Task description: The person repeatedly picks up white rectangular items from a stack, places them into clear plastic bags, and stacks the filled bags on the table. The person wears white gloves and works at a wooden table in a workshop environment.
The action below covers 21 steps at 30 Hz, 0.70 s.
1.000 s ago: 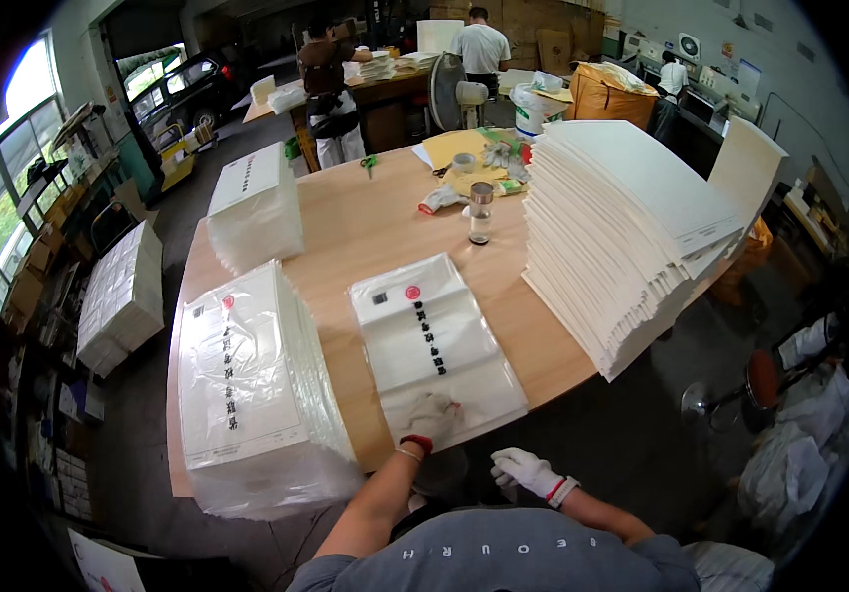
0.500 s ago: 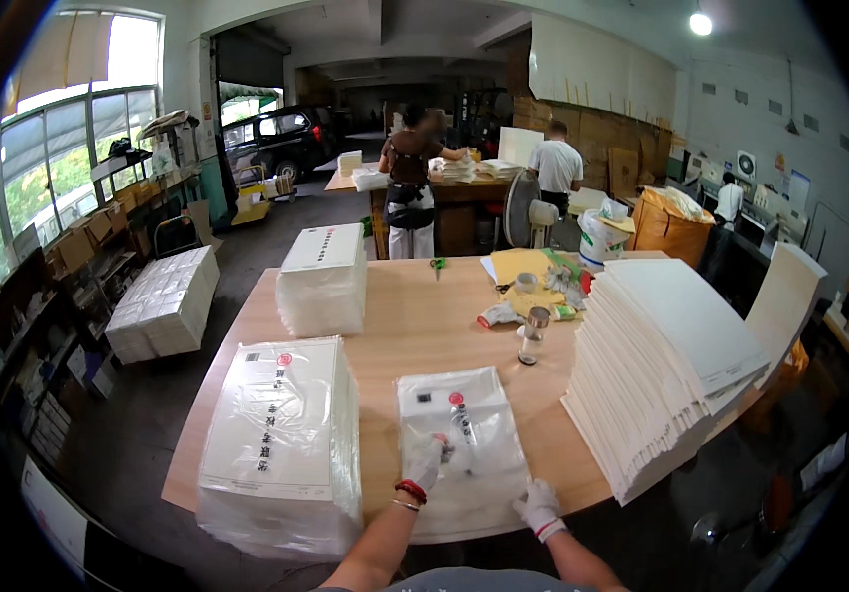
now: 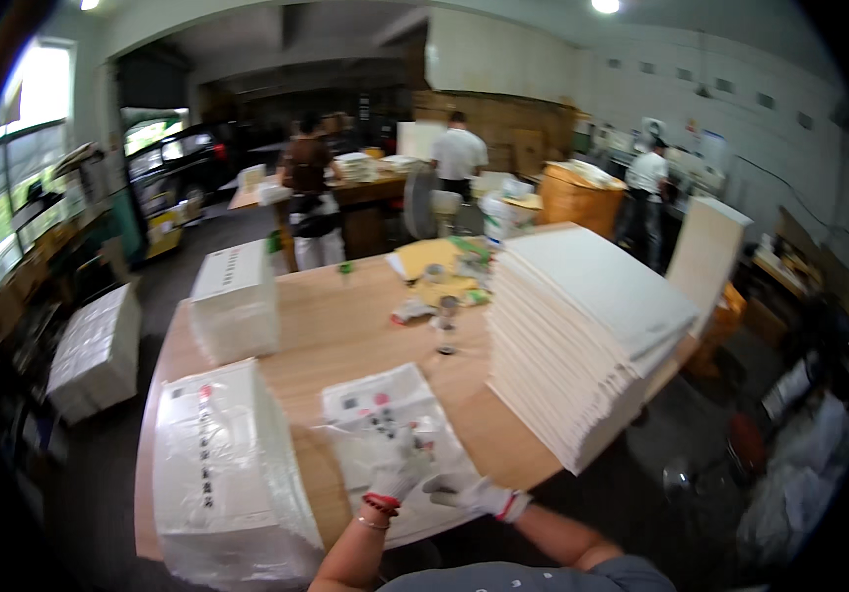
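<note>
A flat clear-wrapped packet of white printed paper (image 3: 355, 434) lies before me at the table's near edge. My left hand (image 3: 400, 476), in a white glove with a red bracelet at the wrist, rests over the packet's lower middle; motion smears its fingers. My right hand (image 3: 476, 495), also white-gloved, hovers at the packet's right side with fingers stretched toward the left hand and parted. It holds nothing I can see. Left of the packet stands a tall wrapped stack of similar paper (image 3: 212, 444). To the right rises a big unwrapped pile of white folded sheets (image 3: 592, 286).
A second wrapped stack (image 3: 235, 296) stands at the table's far left. A glass bottle (image 3: 446, 328), tape roll (image 3: 434, 273) and yellow paper (image 3: 424, 255) lie near the far edge. Beyond, people work near a fan (image 3: 420, 202); a wrapped bundle (image 3: 94, 350) sits left.
The view has swung right, blurring the picture. My right hand has left the packet's lower right corner and come in beside the left hand. The left hand stays over the packet.
</note>
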Each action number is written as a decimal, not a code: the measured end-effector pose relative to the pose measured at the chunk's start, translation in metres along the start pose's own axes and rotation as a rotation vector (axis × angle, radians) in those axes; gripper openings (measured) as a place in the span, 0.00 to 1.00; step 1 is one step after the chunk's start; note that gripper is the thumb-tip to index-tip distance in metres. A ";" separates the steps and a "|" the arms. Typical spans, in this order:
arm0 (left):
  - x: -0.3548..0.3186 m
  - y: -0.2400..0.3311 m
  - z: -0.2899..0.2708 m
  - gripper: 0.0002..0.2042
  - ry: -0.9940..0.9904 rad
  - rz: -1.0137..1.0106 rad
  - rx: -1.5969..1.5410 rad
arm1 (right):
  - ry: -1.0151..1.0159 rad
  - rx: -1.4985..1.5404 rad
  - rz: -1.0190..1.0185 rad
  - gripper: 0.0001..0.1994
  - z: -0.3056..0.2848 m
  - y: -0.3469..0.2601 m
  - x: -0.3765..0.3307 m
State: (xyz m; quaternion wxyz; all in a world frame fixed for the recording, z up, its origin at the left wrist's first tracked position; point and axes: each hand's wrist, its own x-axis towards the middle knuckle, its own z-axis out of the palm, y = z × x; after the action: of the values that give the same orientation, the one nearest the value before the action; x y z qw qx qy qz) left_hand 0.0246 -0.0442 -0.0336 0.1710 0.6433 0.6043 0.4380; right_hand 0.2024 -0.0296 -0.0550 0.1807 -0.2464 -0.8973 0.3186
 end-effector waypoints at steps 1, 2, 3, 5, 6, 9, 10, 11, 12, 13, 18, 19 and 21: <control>-0.002 0.001 0.001 0.22 0.018 0.009 0.071 | -0.011 0.058 -0.002 0.14 -0.050 -0.038 -0.018; -0.008 0.006 -0.002 0.24 0.051 0.016 0.149 | 0.135 0.253 -0.086 0.14 -0.086 -0.055 -0.035; -0.012 0.014 -0.003 0.25 0.084 0.027 0.221 | 0.325 0.174 -0.100 0.13 -0.119 -0.056 -0.057; -0.018 0.031 -0.011 0.27 0.192 0.210 0.380 | 0.457 -0.644 -0.262 0.21 -0.201 -0.070 -0.087; -0.019 0.043 -0.015 0.29 0.254 0.301 0.459 | 0.594 -1.020 -0.314 0.27 -0.241 -0.079 -0.103; -0.023 0.075 -0.022 0.28 0.251 0.283 0.421 | 0.713 -0.980 0.023 0.21 -0.295 -0.100 -0.102; -0.024 0.082 -0.021 0.27 0.237 0.265 0.370 | 0.645 -0.969 0.116 0.20 -0.306 -0.080 -0.108; -0.025 0.087 -0.023 0.26 0.230 0.309 0.291 | 0.606 -0.917 0.128 0.18 -0.317 -0.071 -0.108; -0.027 0.092 -0.024 0.25 0.222 0.354 0.212 | 0.571 -0.861 0.143 0.17 -0.326 -0.062 -0.108; -0.028 0.096 -0.022 0.24 0.210 0.396 0.125 | 0.562 -0.775 0.101 0.15 -0.333 -0.059 -0.109; -0.007 0.129 0.012 0.17 -0.471 0.293 -0.446 | 0.713 -1.017 -0.042 0.06 -0.346 -0.076 -0.096; -0.006 0.148 0.011 0.17 -0.515 0.207 -0.690 | 0.675 -1.018 -0.030 0.05 -0.332 -0.099 -0.091; 0.003 0.192 0.005 0.17 -0.702 -0.006 -1.269 | 0.440 -1.211 -0.071 0.09 -0.296 -0.121 -0.110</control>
State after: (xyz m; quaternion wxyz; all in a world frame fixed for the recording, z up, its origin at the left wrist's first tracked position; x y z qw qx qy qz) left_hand 0.1482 -0.0800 0.1086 0.6965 0.5213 0.1449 0.4713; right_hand 0.3943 -0.0299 0.2232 0.1999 -0.3345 -0.8678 -0.3082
